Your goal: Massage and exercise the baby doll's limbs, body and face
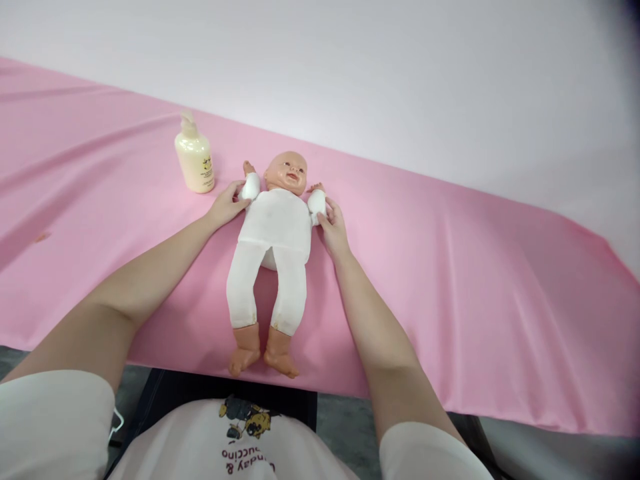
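A baby doll [274, 220] with a white cloth body lies on its back on the pink cloth, its head away from me and its bare feet near the table's front edge. My left hand [229, 204] is closed round the doll's arm on the left side, below its small raised hand. On the other side, my right hand [334, 227] grips the doll's other arm, thumb in front and fingers behind. Both doll arms are bent upward beside its head. Some of my fingertips are hidden behind the white sleeves.
A cream pump bottle [195, 160] stands upright left of the doll, just beyond my left hand. The pink tablecloth [400, 267] has folds on both sides. A white wall [350, 73] rises behind the table.
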